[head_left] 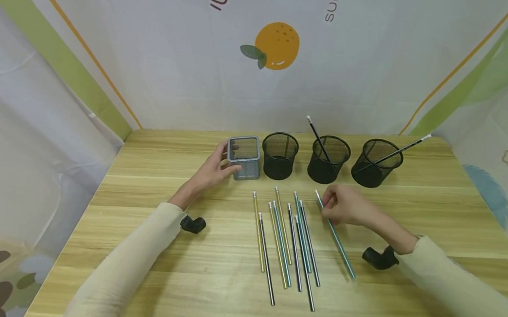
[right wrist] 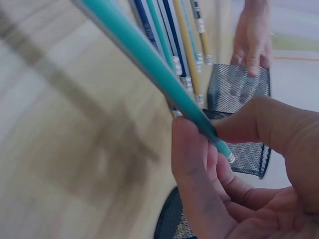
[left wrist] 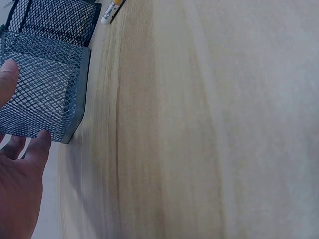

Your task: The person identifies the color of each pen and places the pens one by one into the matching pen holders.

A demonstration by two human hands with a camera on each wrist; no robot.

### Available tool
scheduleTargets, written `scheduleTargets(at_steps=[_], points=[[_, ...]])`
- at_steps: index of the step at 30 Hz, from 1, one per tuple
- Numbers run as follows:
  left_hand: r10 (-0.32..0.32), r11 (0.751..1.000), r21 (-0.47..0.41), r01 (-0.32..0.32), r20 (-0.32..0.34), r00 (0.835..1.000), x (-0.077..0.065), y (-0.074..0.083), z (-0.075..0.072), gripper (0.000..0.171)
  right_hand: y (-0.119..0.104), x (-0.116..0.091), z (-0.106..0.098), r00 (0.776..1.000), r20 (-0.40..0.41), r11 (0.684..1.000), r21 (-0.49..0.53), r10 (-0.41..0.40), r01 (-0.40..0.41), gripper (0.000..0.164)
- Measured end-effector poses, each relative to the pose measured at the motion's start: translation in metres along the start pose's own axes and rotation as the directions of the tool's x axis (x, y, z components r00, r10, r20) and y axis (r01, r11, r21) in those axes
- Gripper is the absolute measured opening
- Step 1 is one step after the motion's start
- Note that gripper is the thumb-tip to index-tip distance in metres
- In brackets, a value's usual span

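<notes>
Here my right forearm angles inward, and my right grip (head_left: 346, 205) pinches a teal pencil (head_left: 341, 247) between thumb and fingertips near its eraser end, slanting over the worktop (head_left: 208, 284) to the right of the loose pencils (head_left: 282, 245). My left grip (head_left: 210, 171), thumb forward, clasps the grey square mesh cup (head_left: 247, 170) by its left side.

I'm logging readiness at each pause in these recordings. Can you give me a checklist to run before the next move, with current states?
1. Teal pencil pinched by the right hand: ok, near its eraser end.
2. Square mesh cup held by the left hand: ok, thumb on the near side.
3. Leftmost round black cup free of pencils: ok.
4. Table cleared of loose pencils: not ok, several lie before the cups.
5. Teal pencil's lower end off the table: cannot tell.
</notes>
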State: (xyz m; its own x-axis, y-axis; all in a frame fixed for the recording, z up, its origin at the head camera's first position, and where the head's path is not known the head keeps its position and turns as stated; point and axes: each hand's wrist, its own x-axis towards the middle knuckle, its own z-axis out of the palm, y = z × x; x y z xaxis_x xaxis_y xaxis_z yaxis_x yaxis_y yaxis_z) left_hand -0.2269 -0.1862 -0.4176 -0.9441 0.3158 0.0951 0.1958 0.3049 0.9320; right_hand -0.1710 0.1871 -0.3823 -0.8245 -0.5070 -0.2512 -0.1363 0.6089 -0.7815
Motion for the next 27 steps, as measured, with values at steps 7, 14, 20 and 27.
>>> scheduleTargets(at_steps=[7,14,20,27], points=[[-0.004,1.0,0.007,0.004,0.001,1.0,0.0,-0.001,-0.001,0.073,-0.008,-0.007,-0.011,0.998,-0.054,0.999,0.029,-0.041,0.043,0.011],[-0.013,1.0,0.006,0.013,-0.002,1.0,0.0,0.0,-0.001,0.074,-0.012,-0.01,-0.018,0.996,-0.078,0.997,0.056,-0.042,0.046,0.013],[-0.008,1.0,0.006,0.008,0.004,1.0,0.0,-0.001,-0.001,0.073,-0.014,-0.01,-0.021,0.993,-0.096,0.996,0.043,-0.074,0.078,0.012],[0.0,1.0,0.007,0.0,0.003,1.0,0.0,-0.001,-0.001,0.072,-0.016,-0.01,-0.026,0.986,-0.142,0.993,0.07,-0.086,0.096,0.014]])
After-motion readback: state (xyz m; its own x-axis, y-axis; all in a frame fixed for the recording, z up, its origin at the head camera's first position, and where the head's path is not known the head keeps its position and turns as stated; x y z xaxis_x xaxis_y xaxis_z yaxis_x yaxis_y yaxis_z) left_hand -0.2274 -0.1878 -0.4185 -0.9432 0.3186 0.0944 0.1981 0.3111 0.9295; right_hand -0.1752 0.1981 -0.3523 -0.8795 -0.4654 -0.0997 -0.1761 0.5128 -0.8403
